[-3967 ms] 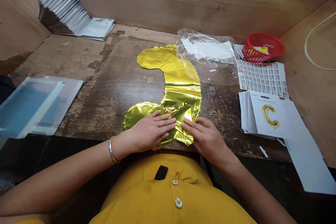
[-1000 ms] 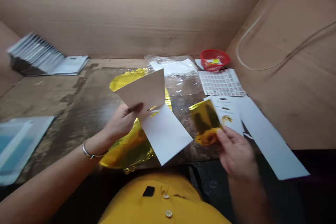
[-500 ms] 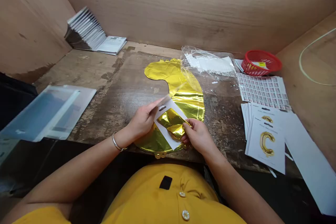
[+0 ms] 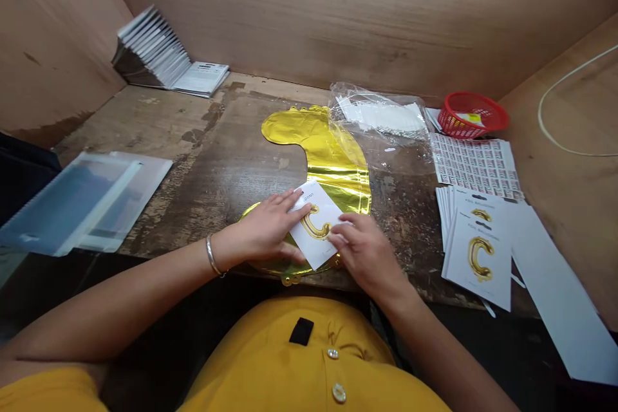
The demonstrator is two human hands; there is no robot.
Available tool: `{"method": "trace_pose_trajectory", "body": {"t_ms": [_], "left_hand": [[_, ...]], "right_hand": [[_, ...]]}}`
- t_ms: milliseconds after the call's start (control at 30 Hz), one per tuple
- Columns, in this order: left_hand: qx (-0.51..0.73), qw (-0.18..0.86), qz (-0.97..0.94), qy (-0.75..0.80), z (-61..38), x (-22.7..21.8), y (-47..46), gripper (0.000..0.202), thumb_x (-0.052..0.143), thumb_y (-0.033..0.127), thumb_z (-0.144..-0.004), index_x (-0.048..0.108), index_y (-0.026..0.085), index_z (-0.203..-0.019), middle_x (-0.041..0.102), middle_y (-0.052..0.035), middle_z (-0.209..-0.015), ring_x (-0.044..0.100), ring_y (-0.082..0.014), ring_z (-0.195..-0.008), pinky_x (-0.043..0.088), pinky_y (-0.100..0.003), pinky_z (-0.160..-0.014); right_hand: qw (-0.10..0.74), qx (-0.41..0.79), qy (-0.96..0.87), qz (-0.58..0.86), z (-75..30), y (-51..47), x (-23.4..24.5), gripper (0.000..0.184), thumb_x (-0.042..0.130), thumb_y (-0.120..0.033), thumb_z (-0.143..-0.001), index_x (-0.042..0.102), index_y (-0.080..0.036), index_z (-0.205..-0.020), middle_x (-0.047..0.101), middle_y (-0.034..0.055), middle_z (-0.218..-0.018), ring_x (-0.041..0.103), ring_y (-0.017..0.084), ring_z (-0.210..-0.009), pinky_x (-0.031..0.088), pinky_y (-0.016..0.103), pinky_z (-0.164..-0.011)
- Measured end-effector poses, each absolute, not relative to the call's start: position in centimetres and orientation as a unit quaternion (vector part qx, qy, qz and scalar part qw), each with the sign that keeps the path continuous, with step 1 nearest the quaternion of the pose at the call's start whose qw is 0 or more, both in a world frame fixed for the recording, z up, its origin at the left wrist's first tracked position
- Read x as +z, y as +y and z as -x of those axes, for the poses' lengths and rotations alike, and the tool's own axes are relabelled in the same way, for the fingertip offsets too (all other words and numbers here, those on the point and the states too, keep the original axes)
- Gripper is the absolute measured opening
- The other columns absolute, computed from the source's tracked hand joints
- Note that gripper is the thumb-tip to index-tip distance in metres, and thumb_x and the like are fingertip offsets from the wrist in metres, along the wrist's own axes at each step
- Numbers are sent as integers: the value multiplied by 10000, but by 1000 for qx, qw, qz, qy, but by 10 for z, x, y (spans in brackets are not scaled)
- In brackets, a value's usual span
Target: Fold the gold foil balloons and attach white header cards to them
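Observation:
A white printed card with a gold letter C lies over the large flat gold foil balloon at the table's near edge. My left hand rests on the card's left side, fingers stretched out and flat. At the card's right edge my right hand has its fingers curled, thumb and forefinger pinching that edge. The small folded gold foil seen earlier is hidden from view. The foil balloon curves round behind the card, with small tabs at its top and bottom ends.
Similar C cards are stacked at right beside a long white strip. Behind them are a sticker sheet and a red basket. A clear bag of white pieces lies at back, clear sleeves at left, packets at far left.
The card, held open with folded gold foil on it, is now folded over with its printed C side up. My left hand has flattened onto it; my right hand has moved to its right edge.

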State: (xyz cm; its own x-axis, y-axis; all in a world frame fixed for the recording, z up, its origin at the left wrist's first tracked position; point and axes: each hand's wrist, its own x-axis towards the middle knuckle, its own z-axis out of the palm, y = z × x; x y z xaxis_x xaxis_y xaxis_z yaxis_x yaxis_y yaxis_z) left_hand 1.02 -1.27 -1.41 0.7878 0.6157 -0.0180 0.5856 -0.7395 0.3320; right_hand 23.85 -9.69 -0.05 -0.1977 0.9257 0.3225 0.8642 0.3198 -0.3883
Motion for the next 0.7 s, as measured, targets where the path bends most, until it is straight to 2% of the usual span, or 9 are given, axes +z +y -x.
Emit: {"method": "trace_pose_trajectory", "body": {"t_ms": [100, 167, 233, 333, 400, 467, 533, 633, 700], "left_hand": [[98, 190, -902, 374, -22, -5, 3, 440, 592, 348, -885, 569, 176, -1290, 542, -176, -1364, 521, -317, -1240, 417, -455, -1012], [152, 246, -849, 441, -32, 1, 18, 473, 606, 227, -840, 539, 148, -1301, 654, -143, -1179, 624, -270, -1052, 489, -389, -891], [151, 363, -770, 502, -41, 7, 34, 492, 663, 223, -769, 568, 126, -1241, 704, -95, -973, 662, -226, -821, 517, -315, -704], [43, 546, -666, 507, -48, 17, 50, 232, 693, 254, -723, 672, 116, -909, 677, -43, -721, 603, -166, -574, 447, -250, -511], [11, 586, -645, 491, -47, 22, 48, 140, 677, 233, -719, 658, 120, -800, 669, -36, -700, 591, -151, -559, 436, -238, -502], [62, 594, -644, 478, -43, 27, 38, 135, 659, 231, -730, 646, 124, -810, 683, -39, -754, 607, -149, -605, 451, -235, -535], [147, 625, -627, 440, -38, 30, 22, 193, 665, 276, -741, 649, 124, -859, 695, -49, -823, 626, -156, -671, 473, -242, -583], [267, 668, -583, 378, -30, 31, -2, 285, 699, 339, -737, 664, 123, -920, 705, -59, -877, 640, -170, -738, 505, -270, -658], [333, 650, -569, 379, -26, 29, -15, 300, 726, 358, -739, 678, 129, -927, 709, -65, -897, 645, -181, -790, 515, -281, -710]], "right_hand": [[227, 92, -780, 575, -232, -94, -21, 58, 593, -210, -878, 632, -194, -839, 608, 94, -967, 545, 241, -928, 489, 395, -837], [241, 97, -773, 579, -231, -93, -28, 33, 604, -194, -868, 616, -193, -838, 603, 94, -980, 538, 243, -948, 484, 399, -853], [250, 101, -771, 577, -233, -94, -31, 43, 601, -194, -865, 603, -202, -823, 599, 86, -970, 542, 244, -949, 491, 398, -845], [268, 101, -754, 591, -236, -97, -31, 31, 601, -218, -856, 610, -203, -882, 600, 98, -984, 554, 262, -966, 505, 429, -857], [310, 87, -712, 624, -239, -100, -33, 281, 663, -295, -819, 607, -177, -1068, 593, 146, -1110, 541, 307, -1073, 485, 498, -930], [389, 91, -634, 662, -245, -102, -36, 645, 732, -394, -763, 494, -161, -1316, 519, 194, -1311, 497, 341, -1205, 439, 551, -1005], [463, 188, -574, 649, -252, -103, -36, 823, 729, -472, -761, 368, -182, -1441, 484, 198, -1401, 520, 336, -1234, 464, 545, -997], [464, 421, -576, 525, -258, -103, -28, 599, 587, -501, -880, 478, -189, -1379, 639, 161, -1267, 645, 305, -1105, 564, 478, -881], [439, 437, -614, 490, -256, -102, -18, 432, 500, -442, -946, 576, -196, -1293, 695, 122, -1189, 679, 285, -1050, 586, 442, -857]]}}
